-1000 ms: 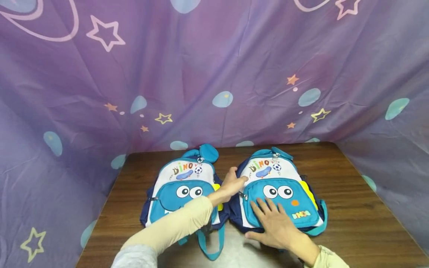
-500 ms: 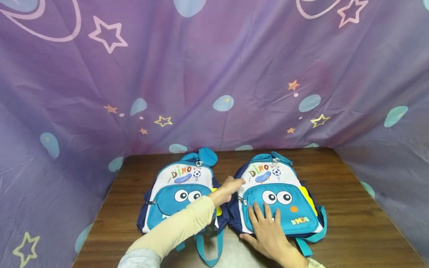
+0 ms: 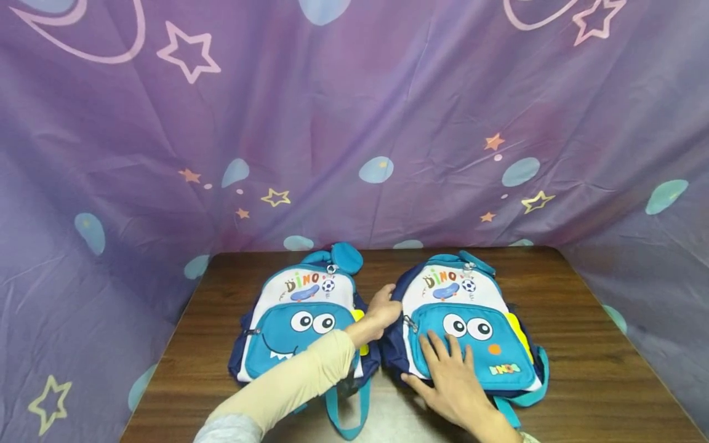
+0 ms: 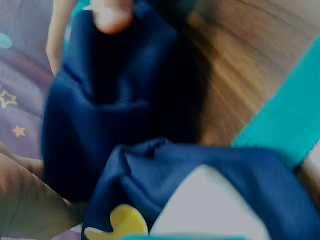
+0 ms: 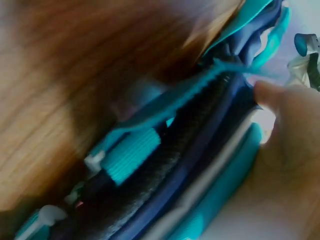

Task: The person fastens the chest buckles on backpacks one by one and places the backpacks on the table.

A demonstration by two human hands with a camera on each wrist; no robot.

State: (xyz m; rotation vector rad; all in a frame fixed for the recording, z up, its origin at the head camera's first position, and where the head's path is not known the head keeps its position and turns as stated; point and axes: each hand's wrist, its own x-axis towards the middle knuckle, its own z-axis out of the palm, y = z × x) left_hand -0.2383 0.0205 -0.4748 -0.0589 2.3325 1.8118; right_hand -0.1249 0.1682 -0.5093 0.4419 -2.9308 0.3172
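Two matching children's dinosaur backpacks, blue, white and navy, lie face up side by side: a left backpack [image 3: 293,335] and a right backpack [image 3: 506,341]. My left hand [image 3: 383,312] grips the right backpack's left edge. In the left wrist view, fingers lie against its navy side panel [image 4: 100,125], and not all of them show. On its lower front pocket, my right hand [image 3: 456,378] rests with fingers spread. The right thumb lies along the bottom edge, where the right wrist view shows a blurred teal strap [image 5: 135,152].
The brown wooden table [image 3: 598,357] lies under both backpacks. Behind it hangs a purple curtain [image 3: 310,147] with stars. A teal strap loop [image 3: 349,427] trails from the left backpack towards me. Round teal tags [image 3: 348,258] hang at the tops.
The right backpack has shifted slightly to the right, away from the left one, with both hands on it. The right hand has moved a little lower and left on the pocket.
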